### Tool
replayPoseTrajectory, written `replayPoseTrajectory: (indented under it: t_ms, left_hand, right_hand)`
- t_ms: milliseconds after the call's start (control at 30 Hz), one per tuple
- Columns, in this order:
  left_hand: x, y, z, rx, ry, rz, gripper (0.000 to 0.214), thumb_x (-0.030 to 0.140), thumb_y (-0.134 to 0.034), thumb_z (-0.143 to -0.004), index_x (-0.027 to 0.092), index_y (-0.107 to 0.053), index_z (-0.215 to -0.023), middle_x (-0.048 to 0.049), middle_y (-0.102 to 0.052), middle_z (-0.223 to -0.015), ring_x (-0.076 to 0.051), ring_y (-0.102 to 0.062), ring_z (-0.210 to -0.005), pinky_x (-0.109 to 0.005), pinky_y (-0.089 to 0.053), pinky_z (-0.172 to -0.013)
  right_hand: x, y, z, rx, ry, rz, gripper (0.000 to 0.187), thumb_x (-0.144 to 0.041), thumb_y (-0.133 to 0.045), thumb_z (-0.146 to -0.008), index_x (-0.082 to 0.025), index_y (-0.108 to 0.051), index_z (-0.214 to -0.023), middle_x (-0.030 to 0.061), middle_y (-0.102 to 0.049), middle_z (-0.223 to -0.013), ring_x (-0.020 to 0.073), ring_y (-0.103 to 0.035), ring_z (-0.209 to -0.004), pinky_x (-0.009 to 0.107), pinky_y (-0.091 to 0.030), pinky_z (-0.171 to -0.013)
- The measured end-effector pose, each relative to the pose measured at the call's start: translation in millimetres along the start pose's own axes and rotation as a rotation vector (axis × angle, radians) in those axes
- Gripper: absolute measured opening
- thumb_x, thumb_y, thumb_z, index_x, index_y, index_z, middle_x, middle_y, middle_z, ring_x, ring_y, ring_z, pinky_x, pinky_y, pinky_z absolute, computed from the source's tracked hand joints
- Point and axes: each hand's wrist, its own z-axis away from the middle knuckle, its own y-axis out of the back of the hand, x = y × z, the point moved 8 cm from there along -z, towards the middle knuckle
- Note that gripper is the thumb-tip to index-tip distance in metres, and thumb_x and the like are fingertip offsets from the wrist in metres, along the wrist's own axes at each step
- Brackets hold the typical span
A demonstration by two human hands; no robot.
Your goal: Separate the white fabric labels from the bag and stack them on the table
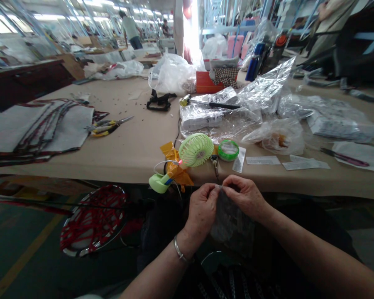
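Observation:
My left hand (203, 206) and my right hand (244, 194) pinch the top edge of a clear plastic bag (232, 222), thumbs and forefingers almost meeting. The bag hangs down below the table edge over my lap, and its contents are hard to make out. Just beyond my fingers a screwdriver-like tool with a dark handle (215, 162) lies at the table's front edge. Left of it a small green fan (196, 150) is fixed to the edge with orange tape (182, 176). A green round container (228, 150) stands to its right.
Paper strips (263, 160) and a pink-handled cutter (345, 158) lie on the right. Plastic-wrapped packs (205, 114) and a hammer (213, 103) sit farther back. Yellow-handled pliers (107, 126) and edged fabric pieces (40, 124) lie left. A red-wrapped hoop (93, 222) is below. A person (130, 31) stands far off.

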Motion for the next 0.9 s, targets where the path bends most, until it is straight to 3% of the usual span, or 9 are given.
replayPoseTrajectory:
  t_ms: [300, 900]
  left_hand:
    - [8, 3.7, -6, 0.026, -0.084, -0.127, 0.020, 0.027, -0.049, -0.081, 0.017, -0.066, -0.076, 0.0002, -0.063, -0.068, -0.012, -0.055, -0.065, -0.020, -0.041, -0.061]
    - [8, 6.4, -16, 0.071, -0.109, -0.131, 0.019, 0.027, -0.051, -0.080, 0.018, -0.065, -0.071, 0.0019, -0.060, -0.064, -0.011, -0.052, -0.061, -0.019, -0.038, -0.058]
  right_hand:
    - [1, -2, -8, 0.018, 0.062, 0.070, 0.008, -0.018, -0.051, -0.075, -0.017, -0.058, -0.071, -0.0026, -0.054, -0.062, 0.0108, -0.048, -0.060, 0.021, -0.040, -0.059]
    - [0, 1, -13, 0.081, 0.076, 0.096, 0.010, -0.021, -0.051, -0.077, -0.017, -0.057, -0.070, -0.0030, -0.053, -0.060, 0.0099, -0.047, -0.057, 0.021, -0.040, -0.057]
